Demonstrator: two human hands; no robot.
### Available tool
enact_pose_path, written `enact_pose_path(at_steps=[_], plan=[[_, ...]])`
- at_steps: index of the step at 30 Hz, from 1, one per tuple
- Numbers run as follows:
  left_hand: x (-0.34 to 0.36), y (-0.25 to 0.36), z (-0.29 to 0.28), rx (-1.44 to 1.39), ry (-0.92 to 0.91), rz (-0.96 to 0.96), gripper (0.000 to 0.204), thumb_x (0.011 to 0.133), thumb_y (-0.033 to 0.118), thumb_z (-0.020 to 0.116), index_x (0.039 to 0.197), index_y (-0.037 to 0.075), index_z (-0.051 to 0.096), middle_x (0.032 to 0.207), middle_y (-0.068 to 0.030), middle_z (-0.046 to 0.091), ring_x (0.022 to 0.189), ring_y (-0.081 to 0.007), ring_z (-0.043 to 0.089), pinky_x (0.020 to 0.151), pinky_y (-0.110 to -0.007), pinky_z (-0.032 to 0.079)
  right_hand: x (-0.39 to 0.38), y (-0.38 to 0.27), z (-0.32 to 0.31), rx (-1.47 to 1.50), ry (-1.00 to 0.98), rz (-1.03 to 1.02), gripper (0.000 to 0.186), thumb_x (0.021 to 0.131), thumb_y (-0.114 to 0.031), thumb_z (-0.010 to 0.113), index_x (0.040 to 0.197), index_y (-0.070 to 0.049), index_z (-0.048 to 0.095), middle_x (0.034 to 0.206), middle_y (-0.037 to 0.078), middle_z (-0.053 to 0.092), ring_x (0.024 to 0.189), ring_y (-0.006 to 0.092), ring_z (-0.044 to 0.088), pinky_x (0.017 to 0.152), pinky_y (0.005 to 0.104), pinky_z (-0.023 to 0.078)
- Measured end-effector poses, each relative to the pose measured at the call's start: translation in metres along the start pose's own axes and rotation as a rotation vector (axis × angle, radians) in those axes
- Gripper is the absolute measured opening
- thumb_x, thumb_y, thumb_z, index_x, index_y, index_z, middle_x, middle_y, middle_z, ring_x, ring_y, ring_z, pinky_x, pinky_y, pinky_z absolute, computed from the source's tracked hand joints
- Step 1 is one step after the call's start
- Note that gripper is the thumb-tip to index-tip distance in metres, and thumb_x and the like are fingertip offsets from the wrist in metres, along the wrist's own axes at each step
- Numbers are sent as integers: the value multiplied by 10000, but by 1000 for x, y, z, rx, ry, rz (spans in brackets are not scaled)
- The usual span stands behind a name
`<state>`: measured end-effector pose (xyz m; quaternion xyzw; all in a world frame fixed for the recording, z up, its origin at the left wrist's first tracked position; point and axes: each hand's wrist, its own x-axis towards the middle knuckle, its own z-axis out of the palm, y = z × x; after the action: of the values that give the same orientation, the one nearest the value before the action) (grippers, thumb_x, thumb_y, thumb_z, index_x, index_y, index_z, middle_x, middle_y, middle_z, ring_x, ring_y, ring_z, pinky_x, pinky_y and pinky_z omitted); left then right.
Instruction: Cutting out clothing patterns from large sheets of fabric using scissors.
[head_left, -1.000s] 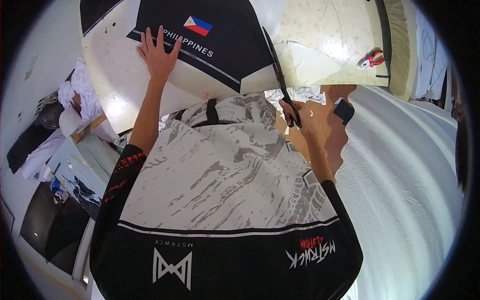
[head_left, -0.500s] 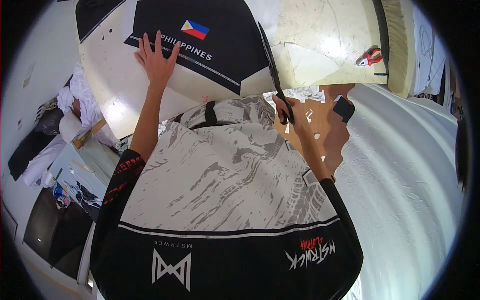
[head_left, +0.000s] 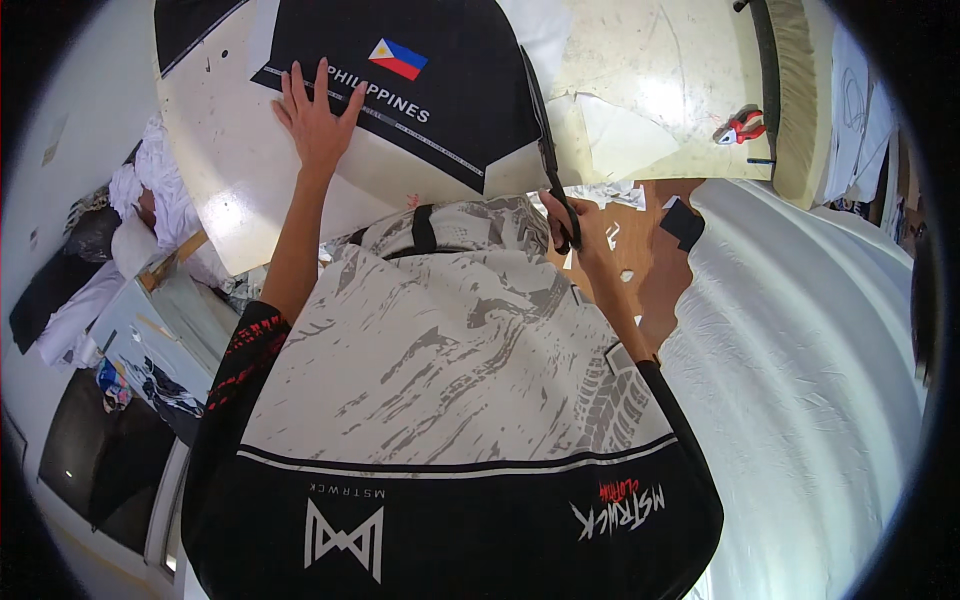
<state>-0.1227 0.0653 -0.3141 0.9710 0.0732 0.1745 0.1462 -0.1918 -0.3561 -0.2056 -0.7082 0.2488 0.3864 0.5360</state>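
The left hand (head_left: 315, 118), fingers spread and flat, presses on the black printed fabric panel (head_left: 430, 70) at upper left of the frame; it grips nothing. The right hand (head_left: 580, 235), at centre, is closed around the handles of long black scissors (head_left: 545, 140), whose blades run up along the panel's right edge, at the boundary with the white sheet beneath. The step in hand appears to be cutting the panel out along its outline; the next stroke would call for keeping the cloth flat and the blades on the line. The panel bears a small flag patch in blue, red and white above a row of white lettering. At upper right, small red-handled snips (head_left: 738, 125) lie on the pale cutting table (head_left: 650, 60); a white fabric roll (head_left: 800, 330) fills the right side.
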Motion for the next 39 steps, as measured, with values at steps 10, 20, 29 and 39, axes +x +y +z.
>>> enact_pose_path(at_steps=[10,20,29,39], plan=[[-2,2,-2,-19,-13,-16,754,909,599,725,1523,196,555,1639,-212,353,1552,-430,255,1201,-724,145,17,-28,-10,71,-70,-33,467,890,-487,828,732,-88,644,598,-39,539,479,74,520,477,234,386],[0,7,-8,-7,-18,-32,753,911,590,725,1528,197,548,1644,-199,348,1555,-420,252,1209,-712,137,19,-30,-17,43,-71,-52,499,876,-525,820,702,-112,599,582,-30,539,479,85,527,473,240,390],[-3,8,-11,-29,-31,-53,759,906,589,729,1533,202,543,1648,-199,348,1556,-422,252,1209,-712,132,31,-73,-19,-75,-95,-25,524,940,-541,744,688,-116,569,591,-11,536,519,93,525,523,243,371],[-7,16,-21,-42,22,-45,789,866,579,776,1522,200,556,1635,-191,382,1531,-423,310,1182,-733,171,26,-87,-43,-140,-125,-54,501,939,-507,755,694,-110,570,591,-9,530,511,95,523,513,253,373]])
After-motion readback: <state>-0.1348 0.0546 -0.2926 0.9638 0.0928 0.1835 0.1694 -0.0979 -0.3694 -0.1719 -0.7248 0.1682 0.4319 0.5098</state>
